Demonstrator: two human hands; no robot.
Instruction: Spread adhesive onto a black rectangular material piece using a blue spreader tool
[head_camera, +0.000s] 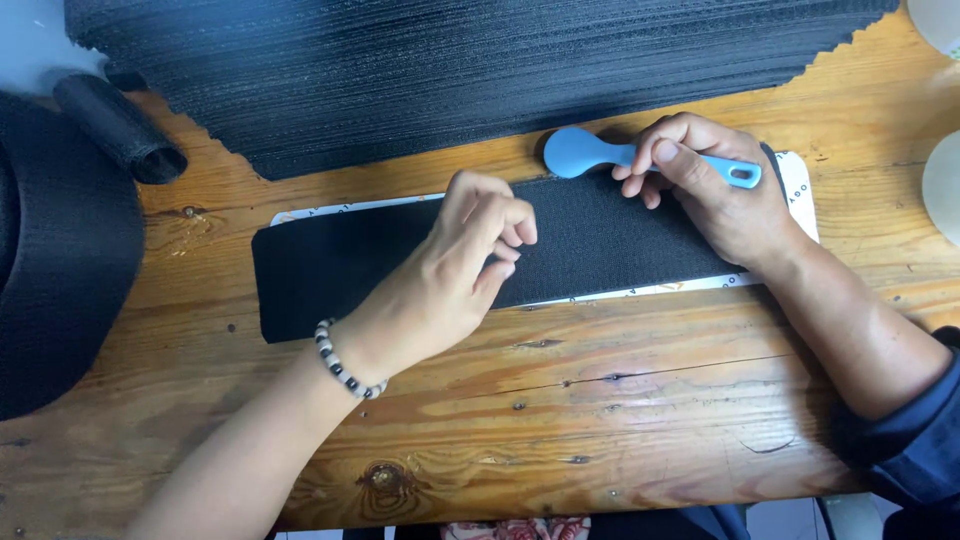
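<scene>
A long black fabric strip (330, 265) lies across a white paper backing (795, 180) on the wooden table (600, 400). My left hand (455, 275), with a bead bracelet at the wrist, rests on the middle of the strip with its fingers curled in and pinched together; whether it grips anything is hidden. My right hand (715, 185) holds a light blue plastic spoon-shaped tool (580, 152) by its handle. The tool's round head sits at the strip's upper edge.
A thick stack of black fabric sheets (450, 60) fills the far side of the table. A rolled black piece (120, 130) and wide black webbing (60, 260) lie at the left. Two pale round objects (945, 185) sit at the right edge.
</scene>
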